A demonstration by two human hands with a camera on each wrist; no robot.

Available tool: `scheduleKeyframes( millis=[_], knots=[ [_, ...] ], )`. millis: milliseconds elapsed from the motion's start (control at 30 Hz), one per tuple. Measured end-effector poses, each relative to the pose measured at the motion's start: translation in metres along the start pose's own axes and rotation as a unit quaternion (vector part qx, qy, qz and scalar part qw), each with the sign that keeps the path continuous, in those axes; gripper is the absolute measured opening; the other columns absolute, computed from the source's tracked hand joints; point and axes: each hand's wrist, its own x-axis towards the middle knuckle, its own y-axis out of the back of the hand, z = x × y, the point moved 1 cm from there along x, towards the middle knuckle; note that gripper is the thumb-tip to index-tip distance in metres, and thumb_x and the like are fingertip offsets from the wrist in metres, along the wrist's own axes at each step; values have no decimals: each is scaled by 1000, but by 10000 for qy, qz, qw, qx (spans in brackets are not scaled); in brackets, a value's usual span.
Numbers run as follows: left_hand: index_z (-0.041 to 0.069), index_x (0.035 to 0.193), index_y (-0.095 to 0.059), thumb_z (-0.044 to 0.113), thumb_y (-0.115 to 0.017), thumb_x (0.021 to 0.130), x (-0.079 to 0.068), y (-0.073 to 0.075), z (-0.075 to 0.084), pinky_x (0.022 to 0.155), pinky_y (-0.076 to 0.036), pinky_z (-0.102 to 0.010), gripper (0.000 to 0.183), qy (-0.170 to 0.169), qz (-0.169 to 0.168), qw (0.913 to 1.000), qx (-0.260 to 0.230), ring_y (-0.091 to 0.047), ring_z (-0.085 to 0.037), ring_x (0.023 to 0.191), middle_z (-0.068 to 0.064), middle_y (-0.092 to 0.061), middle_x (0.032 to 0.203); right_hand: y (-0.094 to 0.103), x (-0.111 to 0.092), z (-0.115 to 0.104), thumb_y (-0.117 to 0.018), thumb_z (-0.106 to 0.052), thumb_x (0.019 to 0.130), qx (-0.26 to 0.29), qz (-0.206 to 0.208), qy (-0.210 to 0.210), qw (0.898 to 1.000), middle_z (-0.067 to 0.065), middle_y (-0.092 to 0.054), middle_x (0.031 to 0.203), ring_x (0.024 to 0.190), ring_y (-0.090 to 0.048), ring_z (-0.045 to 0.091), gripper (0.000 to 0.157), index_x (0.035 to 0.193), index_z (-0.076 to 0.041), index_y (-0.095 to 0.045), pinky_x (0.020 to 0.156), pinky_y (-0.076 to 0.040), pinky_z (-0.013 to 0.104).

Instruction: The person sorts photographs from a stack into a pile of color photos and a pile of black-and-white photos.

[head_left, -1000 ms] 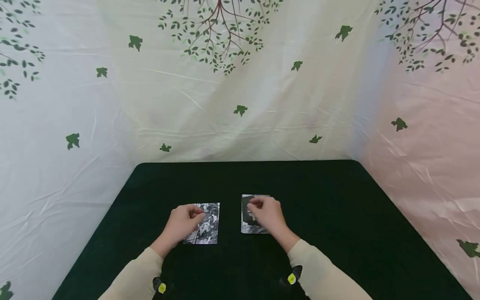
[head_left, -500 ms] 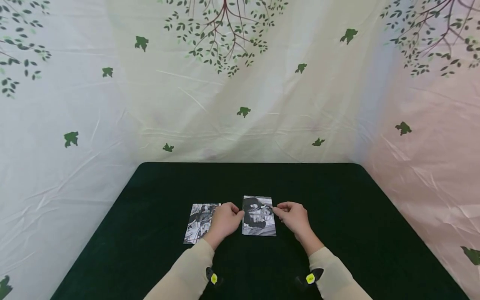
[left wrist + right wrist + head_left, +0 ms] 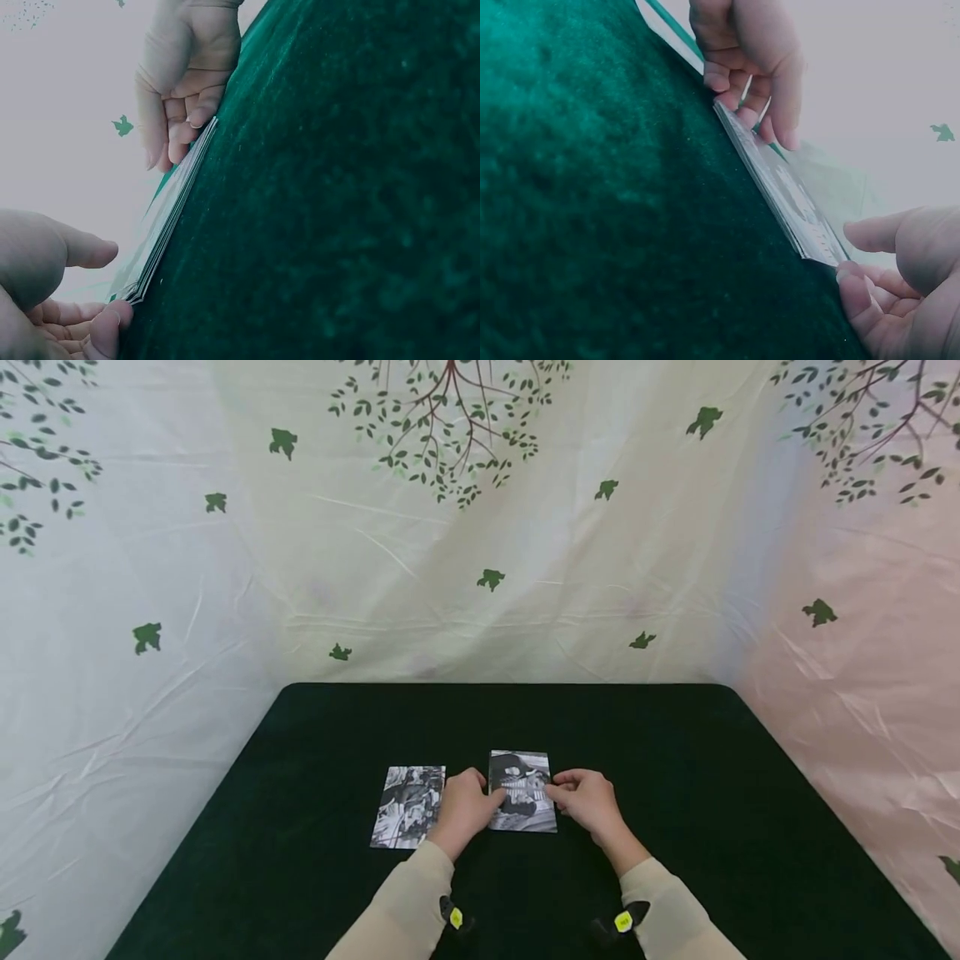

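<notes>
1. Stack (image 3: 522,795) of cards lies flat on the dark green counter (image 3: 637,735), between the two hands and in front of the person.
2. Its top card is a black-and-white picture: dark patches above and below, a pale, finely striped band across the middle, lighter grey streaks towards the near edge. What it depicts is too small to tell.
3. From the left wrist, the side shows many thin layers with whitish edges, slightly uneven at the near corner. From the right wrist, the upper face has a pale sheen.
4. Left hand (image 3: 462,803) touches the left edge with its fingers; its thumb stands clear above, so it grasps nothing.
5. Right hand (image 3: 592,802) mirrors it at the right edge: fingertips touching, thumb raised, likewise released.
6. Another card (image 3: 405,806), also black and white but more finely mottled, lies just left of the left hand; whether it is single cannot be told.
</notes>
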Motion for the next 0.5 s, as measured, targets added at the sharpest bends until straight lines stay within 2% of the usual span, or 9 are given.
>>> scheduleKeyframes(
  millis=[500],
  knots=[
    [3, 87, -65, 31, -77, 80, -4, -6, 3, 53, -44, -30, 31, -1, -53, 10000, 56, -52, -15, 59, -2, -57, 70, 0, -1, 5, -75, -18, 84, -111, -115, 221, 9996, 5, -68, 85, 69, -62, 16, 29, 108, -3, -66, 62, -54, 31]
  ],
)
